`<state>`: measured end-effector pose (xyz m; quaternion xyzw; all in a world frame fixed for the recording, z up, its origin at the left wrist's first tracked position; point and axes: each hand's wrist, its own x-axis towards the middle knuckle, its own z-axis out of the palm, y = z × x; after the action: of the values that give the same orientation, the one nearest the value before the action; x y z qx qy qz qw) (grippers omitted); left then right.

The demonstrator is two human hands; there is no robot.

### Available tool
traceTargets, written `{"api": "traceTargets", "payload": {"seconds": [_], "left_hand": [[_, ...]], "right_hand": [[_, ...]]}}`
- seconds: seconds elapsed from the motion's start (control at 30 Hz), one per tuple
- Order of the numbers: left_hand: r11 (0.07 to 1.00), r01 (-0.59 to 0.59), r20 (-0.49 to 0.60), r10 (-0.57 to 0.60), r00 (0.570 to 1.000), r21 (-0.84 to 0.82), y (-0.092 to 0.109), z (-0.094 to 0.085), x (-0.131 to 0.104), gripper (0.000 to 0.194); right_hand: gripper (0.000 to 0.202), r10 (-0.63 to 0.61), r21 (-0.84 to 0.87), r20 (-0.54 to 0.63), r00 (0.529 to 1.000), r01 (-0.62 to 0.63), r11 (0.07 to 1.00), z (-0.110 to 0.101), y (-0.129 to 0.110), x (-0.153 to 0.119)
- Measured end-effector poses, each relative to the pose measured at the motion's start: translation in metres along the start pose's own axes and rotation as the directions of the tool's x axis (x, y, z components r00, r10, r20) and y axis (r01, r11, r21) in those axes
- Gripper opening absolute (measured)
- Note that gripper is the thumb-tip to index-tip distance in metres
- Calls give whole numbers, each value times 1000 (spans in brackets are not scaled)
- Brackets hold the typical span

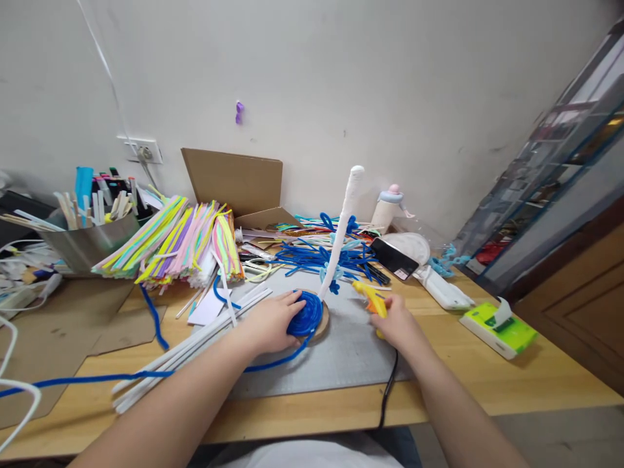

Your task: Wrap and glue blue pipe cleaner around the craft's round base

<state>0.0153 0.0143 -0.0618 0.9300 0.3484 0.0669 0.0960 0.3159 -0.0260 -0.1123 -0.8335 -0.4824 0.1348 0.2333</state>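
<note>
My left hand (pixel 273 322) spans the left side of a flat, tightly wound blue pipe-cleaner coil (pixel 308 314), fingers on its upper edge and thumb on its lower edge. The coil lies on a round wooden base (pixel 322 325), with a white wrapped stem (pixel 341 227) rising at its back edge. From the coil, a loose blue strand (pixel 277 365) trails left under my forearm. In my right hand (pixel 397 322) is a yellow hot glue gun (pixel 374 300), held apart from the coil, its nozzle toward the stem. Small blue flowers (pixel 333 286) are near the stem's foot.
White rods (pixel 195 344) lie left of a grey mat (pixel 341 364). Behind are bundled colourful pipe cleaners (pixel 180 240), blue stems (pixel 292 255) and cardboard (pixel 238 182). A phone (pixel 394 257), bottle (pixel 385 211) and green tissue pack (pixel 500 328) stand right. The glue gun's black cord (pixel 389 390) crosses the front edge.
</note>
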Motion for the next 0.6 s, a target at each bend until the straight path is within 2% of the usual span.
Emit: {"api": "traceTargets", "payload": {"seconds": [0.07, 0.1, 0.17, 0.23, 0.3, 0.4, 0.47, 0.53, 0.6], "left_hand": [[1000, 8, -35, -8, 999, 14, 2, 1, -3, 79], [1000, 10, -49, -9, 999, 19, 3, 1, -3, 78], [999, 23, -77, -21, 997, 32, 8, 1, -2, 75], [998, 56, -102, -52, 993, 43, 14, 3, 1, 71], [992, 115, -122, -108, 987, 46, 21, 8, 5, 69], [974, 224, -156, -215, 964, 40, 28, 17, 9, 70], [967, 254, -160, -246, 956, 33, 29, 20, 9, 71], [970, 240, -150, -235, 960, 18, 27, 21, 7, 70], [977, 212, -157, -213, 964, -22, 24, 19, 4, 62]], "right_hand": [[43, 52, 243, -99, 994, -27, 970, -6, 7, 0], [44, 62, 388, -132, 989, -6, 922, -11, 9, -2], [46, 45, 645, -148, 988, 62, 762, -23, 10, -8], [46, -6, 818, -79, 997, 68, 571, -36, 5, -19], [43, -55, 926, 60, 997, -34, 377, -49, -3, -31], [36, -14, 951, 275, 961, -270, 150, -61, -13, -46], [28, -4, 882, 469, 883, -469, -36, -64, -16, -53], [19, -118, 744, 620, 776, -629, -224, -64, -15, -60], [13, -259, 644, 654, 710, -703, -302, -62, -13, -65]]}}
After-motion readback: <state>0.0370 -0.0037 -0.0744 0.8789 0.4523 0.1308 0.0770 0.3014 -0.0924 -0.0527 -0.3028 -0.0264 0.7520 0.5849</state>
